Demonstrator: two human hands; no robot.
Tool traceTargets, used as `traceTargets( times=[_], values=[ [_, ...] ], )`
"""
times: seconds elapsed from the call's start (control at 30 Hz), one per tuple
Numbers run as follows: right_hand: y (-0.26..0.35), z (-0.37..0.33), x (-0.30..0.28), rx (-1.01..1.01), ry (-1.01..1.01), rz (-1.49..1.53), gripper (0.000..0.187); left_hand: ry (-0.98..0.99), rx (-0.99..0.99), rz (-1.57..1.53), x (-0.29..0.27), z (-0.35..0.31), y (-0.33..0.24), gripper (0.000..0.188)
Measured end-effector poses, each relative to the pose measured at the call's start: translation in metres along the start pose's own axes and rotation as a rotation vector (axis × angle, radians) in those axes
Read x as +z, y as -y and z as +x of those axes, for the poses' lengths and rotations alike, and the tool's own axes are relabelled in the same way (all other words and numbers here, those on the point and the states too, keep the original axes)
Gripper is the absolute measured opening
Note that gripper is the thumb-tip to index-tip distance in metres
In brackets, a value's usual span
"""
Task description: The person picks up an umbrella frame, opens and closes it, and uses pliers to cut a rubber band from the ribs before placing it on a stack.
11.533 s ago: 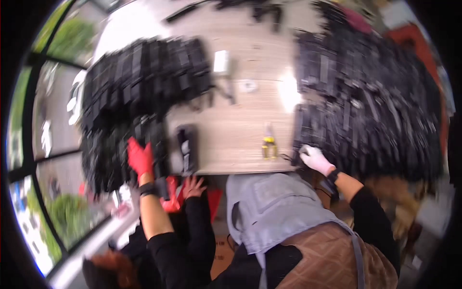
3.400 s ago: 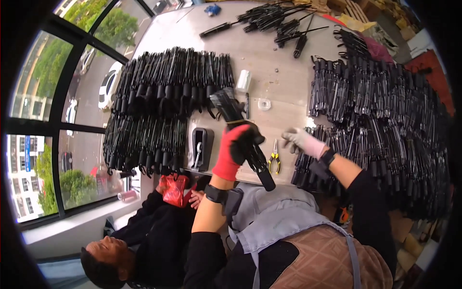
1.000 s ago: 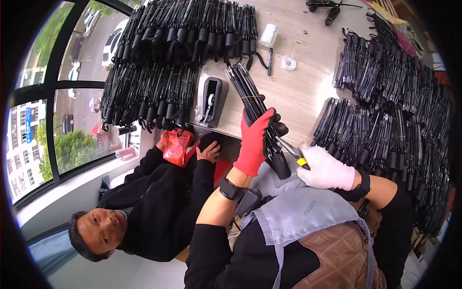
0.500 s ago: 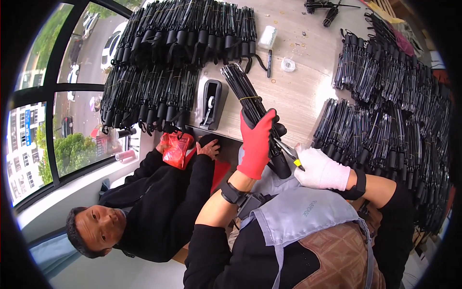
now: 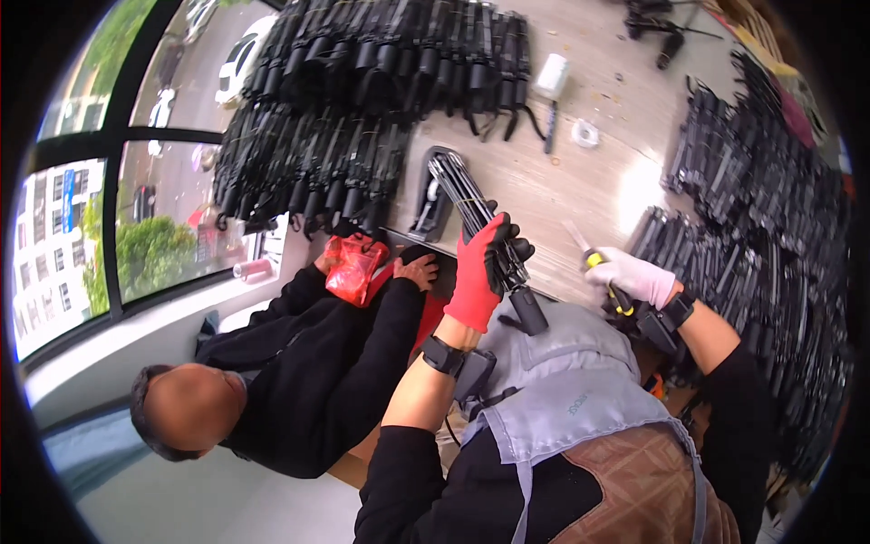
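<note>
Well, a pale table (image 5: 544,204) is filling the upper middle of the frame, and black window bars (image 5: 113,145) are crossing the left side. 2 rows of black umbrella skeletons (image 5: 313,168) are lying at upper left, while more stacks (image 5: 752,236) are crowding the right. Bare tabletop is showing between them, where a white block (image 5: 552,76), a marker (image 5: 550,125) and a tape roll (image 5: 585,134) are resting near upper centre. The table's near edge is passing behind the left hand (image 5: 480,272), whose red-and-black gloved fingers are wrapping round 1 umbrella skeleton (image 5: 464,195), tilting at centre with its handle toward lower right. The white-gloved right hand (image 5: 637,276) is curling round yellow-handled pliers (image 5: 594,260), well apart from it. A co-worker (image 5: 317,381) is taking up the lower left, touching a red packet (image 5: 355,269). The skeleton is partly covering a tape dispenser (image 5: 424,195); the pliers' tips are blurring, and I'm not telling whether they're parted. The dark rim is cutting off the right-hand stacks.
</note>
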State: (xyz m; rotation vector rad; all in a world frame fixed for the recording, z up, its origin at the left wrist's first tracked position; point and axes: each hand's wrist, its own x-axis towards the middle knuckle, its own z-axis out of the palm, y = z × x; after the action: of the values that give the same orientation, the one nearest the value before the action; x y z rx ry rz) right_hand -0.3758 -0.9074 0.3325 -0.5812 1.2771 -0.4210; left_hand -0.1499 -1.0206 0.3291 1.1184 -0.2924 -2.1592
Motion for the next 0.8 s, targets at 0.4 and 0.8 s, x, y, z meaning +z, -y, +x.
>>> traceTargets(
  times=[0.4,0.8],
  values=[
    [-0.148,0.143,-0.036,0.247,-0.760,-0.480,0.044,-0.312,0.109,0.535,-0.085,0.053,-0.085,0.035],
    [-0.101,0.010,-0.131,0.034,-1.267,-0.616,0.020,-0.871,0.612,2.259,-0.133,0.148,-0.200,0.067]
  ],
)
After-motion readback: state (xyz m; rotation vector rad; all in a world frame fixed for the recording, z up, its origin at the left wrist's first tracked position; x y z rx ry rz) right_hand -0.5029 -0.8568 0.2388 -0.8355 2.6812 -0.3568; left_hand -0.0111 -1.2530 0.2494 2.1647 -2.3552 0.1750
